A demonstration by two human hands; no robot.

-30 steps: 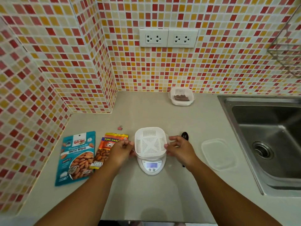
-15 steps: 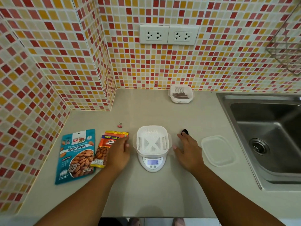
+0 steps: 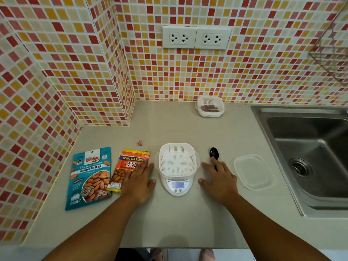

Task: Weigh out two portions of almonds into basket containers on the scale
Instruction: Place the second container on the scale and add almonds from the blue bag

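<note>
Head view: left hand [image 3: 138,182] lies flat, fingers spread, overlapping the orange almond bag [image 3: 130,171]. Right hand [image 3: 219,180] lies flat, released, over the black spoon [image 3: 214,154]. Between them an empty white basket [image 3: 177,160] sits on the scale [image 3: 177,186]. A second basket [image 3: 210,106] holding almonds stands by the wall.

A mosaic wall [image 3: 244,76] of small red, orange, yellow and cream tiles backs a plain beige table [image 3: 178,219]. A white slotted basket [image 3: 177,159] sits on a white scale [image 3: 177,187] with a pale lilac display. A teal almond pouch [image 3: 88,178] printed with brown almonds lies beside an orange-and-red packet [image 3: 130,166] with yellow lettering. A pink binder clip [image 3: 139,142], a black spoon [image 3: 214,153], a clear lid [image 3: 253,172], white twin sockets [image 3: 195,37] and a grey steel sink [image 3: 310,151] complete the palette. A second white basket [image 3: 209,106] holds brown contents.
</note>
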